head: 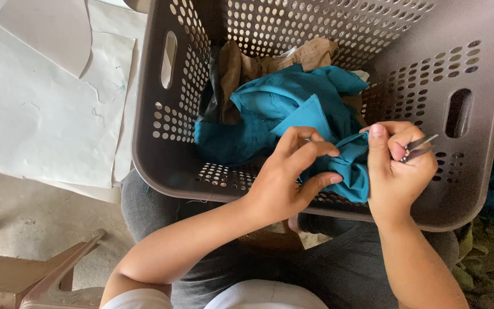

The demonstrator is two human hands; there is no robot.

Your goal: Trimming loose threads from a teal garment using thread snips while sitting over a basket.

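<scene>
While your left hand (293, 171) pinches the teal cloth (293, 111) taut over the grey basket (167, 143) rim, your right hand (398, 166) closes on small metal snips (421, 147), steadying the fold for them.

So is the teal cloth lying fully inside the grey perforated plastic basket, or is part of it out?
Partly out: the teal cloth lies in the basket, but both hands pinch one bunched end at the near rim.

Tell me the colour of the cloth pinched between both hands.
Teal blue, plain with no pattern. The cloth shows best in the head view, over the grey perforated basket.
</scene>
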